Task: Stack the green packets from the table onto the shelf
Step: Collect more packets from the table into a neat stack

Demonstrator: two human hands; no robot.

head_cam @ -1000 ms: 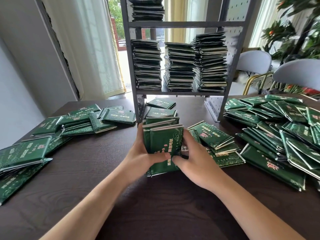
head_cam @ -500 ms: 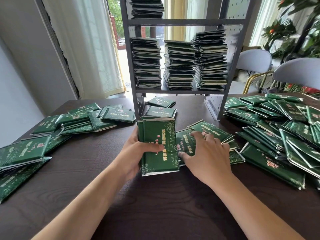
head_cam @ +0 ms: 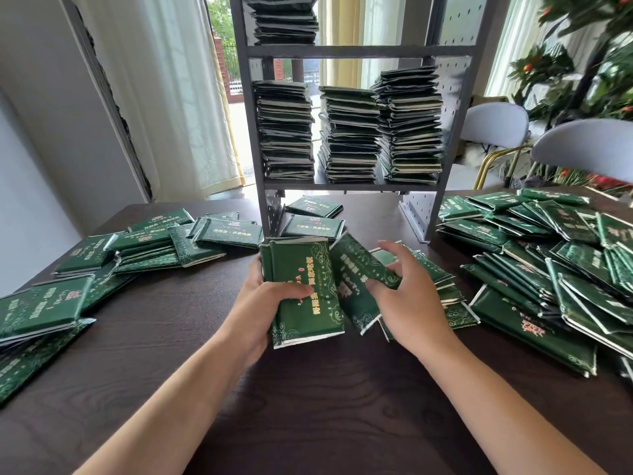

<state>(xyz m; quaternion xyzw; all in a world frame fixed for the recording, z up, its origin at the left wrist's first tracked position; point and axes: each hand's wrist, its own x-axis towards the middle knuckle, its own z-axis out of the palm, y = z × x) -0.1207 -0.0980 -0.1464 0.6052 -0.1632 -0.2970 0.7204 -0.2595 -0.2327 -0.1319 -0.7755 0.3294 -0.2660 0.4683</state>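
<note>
My left hand (head_cam: pixel 260 303) grips a small bundle of green packets (head_cam: pixel 301 269) by its left edge, thumb across the top packet, just above the dark table (head_cam: pixel 308 406). My right hand (head_cam: pixel 407 296) pinches a single green packet (head_cam: pixel 352 275), tilted, right beside the bundle. More green packets lie loose under and behind my right hand. The grey metal shelf (head_cam: pixel 356 51) stands at the table's far middle, with three tall stacks of packets (head_cam: pixel 349 135) on its middle level and another stack (head_cam: pixel 284 18) above.
A loose heap of packets (head_cam: pixel 555 262) covers the right of the table, and smaller piles (head_cam: pixel 144 248) lie at the left. Two packets (head_cam: pixel 311 217) rest under the shelf. Grey chairs (head_cam: pixel 582 152) and plants stand behind on the right; curtains hang at the left.
The bundle went from upright between both hands to lying flat in my left hand. My right hand left it, reached right and picked up a single packet.
</note>
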